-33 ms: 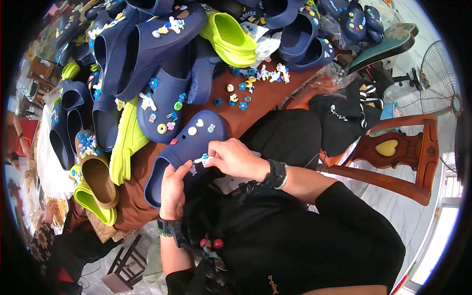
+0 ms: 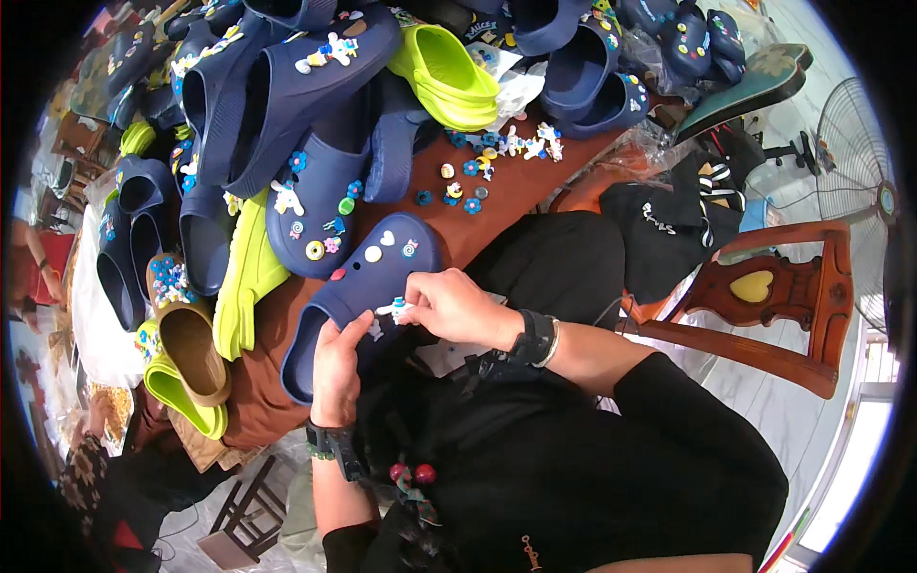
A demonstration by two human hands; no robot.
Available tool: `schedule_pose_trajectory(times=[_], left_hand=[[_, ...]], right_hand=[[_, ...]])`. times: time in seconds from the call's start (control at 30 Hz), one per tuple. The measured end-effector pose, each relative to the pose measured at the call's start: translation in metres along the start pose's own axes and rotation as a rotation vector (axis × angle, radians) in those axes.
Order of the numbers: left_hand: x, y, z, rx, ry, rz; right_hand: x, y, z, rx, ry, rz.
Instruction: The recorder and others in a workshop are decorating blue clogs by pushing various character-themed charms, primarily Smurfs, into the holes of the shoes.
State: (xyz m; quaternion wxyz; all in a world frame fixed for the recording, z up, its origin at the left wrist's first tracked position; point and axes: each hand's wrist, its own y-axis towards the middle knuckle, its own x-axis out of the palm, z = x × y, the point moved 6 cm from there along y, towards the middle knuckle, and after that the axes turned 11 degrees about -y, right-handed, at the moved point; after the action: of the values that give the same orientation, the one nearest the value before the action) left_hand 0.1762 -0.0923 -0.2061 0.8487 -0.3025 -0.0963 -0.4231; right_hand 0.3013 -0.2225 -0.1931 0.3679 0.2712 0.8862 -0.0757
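Note:
A navy blue clog [image 2: 396, 244] leans at the table's near edge, its toe pointing up and right. Several charms sit on its upper: a white heart, a pale round one, a lollipop and a small pink one. My left hand [image 2: 335, 371] is closed around the clog's near side, thumb on top and the other fingers mostly hidden. Between my right hand's [image 2: 460, 310] thumb and fingers is a small white and blue figure charm [image 2: 396, 308], close over the clog's side and near my left thumb. I cannot tell whether the charm is fixed to the clog.
Loose charms [image 2: 472, 168] lie on the brown tabletop [image 2: 535, 177] beyond my right hand. Navy, lime green [image 2: 447, 81] and brown clogs [image 2: 194, 344] are piled at the left and far side. A wooden chair [image 2: 764, 296] and a fan [image 2: 864, 191] stand right. Another person's hand [image 2: 98, 417] shows far left.

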Motion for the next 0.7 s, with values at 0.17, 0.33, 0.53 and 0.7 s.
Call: schedule_pose_trajectory(times=[0.17,0.33,0.53,0.7], left_hand=[[0.0,0.003,-0.001,0.004,-0.004,-0.005],[-0.001,0.001,-0.002,0.007,-0.046,0.013],[0.003,0.001,-0.008,-0.005,-0.077,0.047],[0.001,0.003,-0.012,0.025,-0.066,0.05]], right_hand=[[0.016,-0.004,0.015,0.305,0.457,-0.142],[0.016,-0.007,0.018,0.289,0.31,-0.032],[0.002,-0.012,0.024,0.368,0.155,0.058],[0.008,-0.006,0.04,0.22,0.131,0.264]])
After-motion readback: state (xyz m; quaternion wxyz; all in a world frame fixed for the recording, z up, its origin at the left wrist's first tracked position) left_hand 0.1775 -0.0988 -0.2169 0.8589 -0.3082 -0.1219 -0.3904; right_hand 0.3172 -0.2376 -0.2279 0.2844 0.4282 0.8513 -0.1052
